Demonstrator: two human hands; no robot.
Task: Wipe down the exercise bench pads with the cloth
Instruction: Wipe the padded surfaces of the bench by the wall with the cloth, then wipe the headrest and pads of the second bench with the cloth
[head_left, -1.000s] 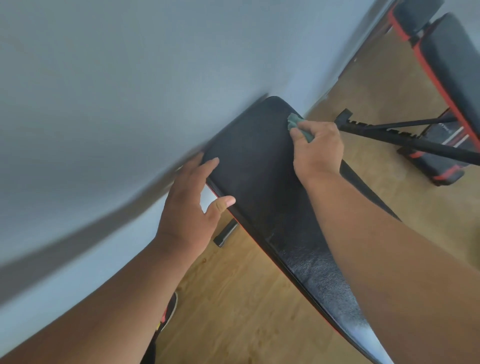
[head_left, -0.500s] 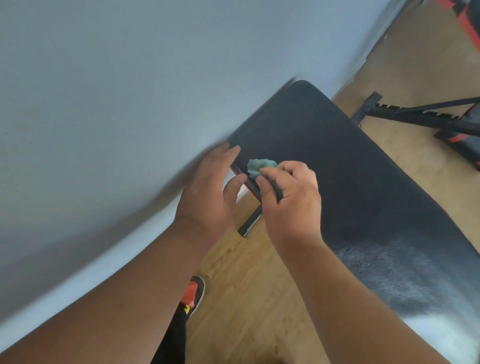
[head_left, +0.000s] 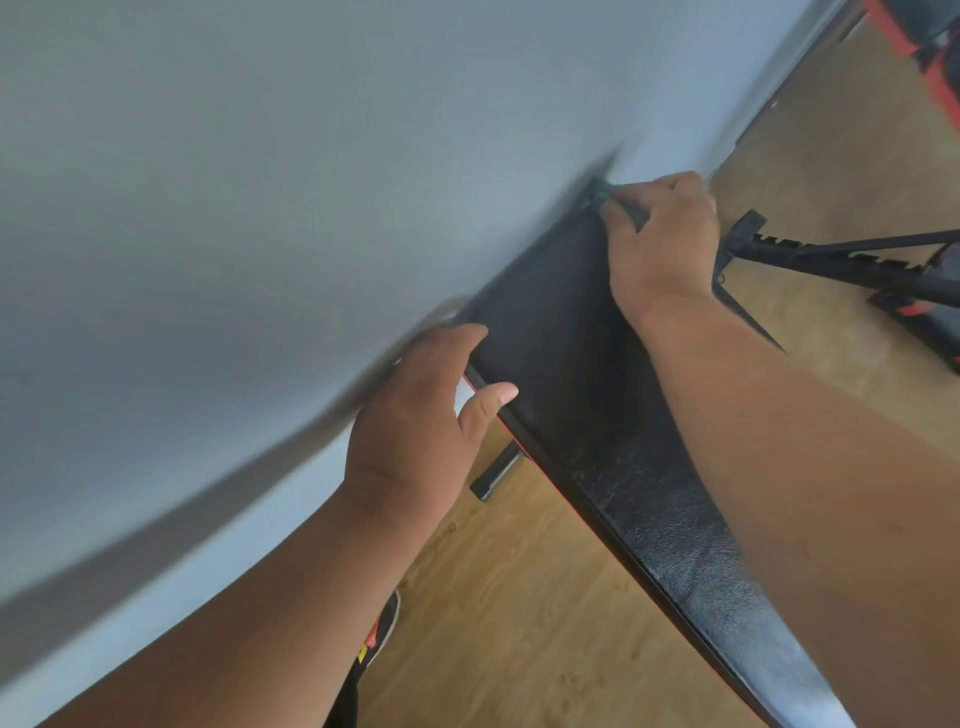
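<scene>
A long black bench pad (head_left: 561, 332) with a thin red edge runs from the wall down to the lower right. My right hand (head_left: 662, 244) is at the pad's far end by the wall, closed on a small green cloth (head_left: 602, 196), of which only a corner shows past the fingers. My left hand (head_left: 415, 426) rests on the pad's near left edge, fingers over the side by the wall and thumb on the top surface. My right forearm covers much of the pad's right side.
A pale grey wall (head_left: 260, 208) fills the left and stands close against the pad. The floor is light wood (head_left: 519, 597). A black frame bar (head_left: 841, 260) and another red-and-black bench (head_left: 930, 47) lie at the right. A black bench foot (head_left: 493, 475) and my shoe (head_left: 384, 629) sit below.
My right hand has swept the cloth from the pad's near left edge, next to my left hand, up to the far end by the wall. My left hand has kept its hold on the edge.
</scene>
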